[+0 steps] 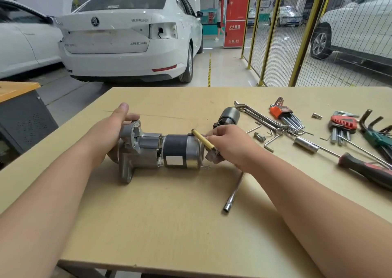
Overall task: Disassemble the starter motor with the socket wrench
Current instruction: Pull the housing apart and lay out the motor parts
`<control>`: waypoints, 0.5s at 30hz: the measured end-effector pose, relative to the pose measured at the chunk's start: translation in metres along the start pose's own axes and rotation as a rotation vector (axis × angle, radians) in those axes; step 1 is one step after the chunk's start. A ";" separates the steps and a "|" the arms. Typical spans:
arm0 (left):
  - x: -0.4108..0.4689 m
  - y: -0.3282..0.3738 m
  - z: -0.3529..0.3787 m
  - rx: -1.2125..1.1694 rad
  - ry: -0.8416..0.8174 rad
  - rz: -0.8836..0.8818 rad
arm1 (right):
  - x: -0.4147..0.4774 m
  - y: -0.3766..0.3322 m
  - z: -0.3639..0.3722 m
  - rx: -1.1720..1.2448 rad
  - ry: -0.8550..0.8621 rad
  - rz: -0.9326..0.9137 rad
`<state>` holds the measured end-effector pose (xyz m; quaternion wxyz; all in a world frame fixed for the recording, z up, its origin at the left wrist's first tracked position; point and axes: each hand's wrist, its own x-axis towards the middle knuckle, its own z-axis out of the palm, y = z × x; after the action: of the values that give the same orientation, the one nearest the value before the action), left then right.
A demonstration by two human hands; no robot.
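The starter motor [161,150] lies on its side in the middle of the wooden table [169,224], grey cast nose to the left, black and silver body to the right. My left hand [110,129] grips the nose housing. My right hand [229,144] is at the motor's rear end cap, fingers pinched on a yellow-sleeved lead [202,140] that lies across the cap. A socket wrench [233,193] with a long thin shaft lies on the table just below my right wrist, held by neither hand. The detached solenoid [228,115] rests behind my right hand.
Right of the motor lie bent wrenches [261,116], two hex key sets [286,116] [342,125], a loose bolt [259,137], a red-handled nut driver [343,159] and green-handled keys [377,137]. White cars and a yellow mesh fence stand beyond the table's far edge.
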<state>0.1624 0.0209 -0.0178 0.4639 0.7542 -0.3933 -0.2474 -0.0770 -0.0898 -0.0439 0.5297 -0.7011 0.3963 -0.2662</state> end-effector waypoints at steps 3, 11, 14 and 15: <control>-0.006 0.003 0.000 0.019 0.040 0.033 | 0.000 -0.001 -0.010 -0.157 0.040 -0.057; -0.054 -0.005 0.032 0.387 0.509 0.603 | -0.002 -0.005 -0.024 -0.698 -0.020 -0.275; -0.063 -0.011 0.050 0.711 0.564 0.826 | -0.003 -0.006 -0.023 -0.767 -0.017 -0.316; -0.064 -0.012 0.056 0.834 0.529 0.863 | -0.004 -0.008 -0.025 -0.822 -0.007 -0.327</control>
<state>0.0894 0.0487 -0.0533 0.2711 0.6806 -0.5963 0.3283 -0.0965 -0.0991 -0.0292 0.1592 -0.9078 0.3513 -0.1646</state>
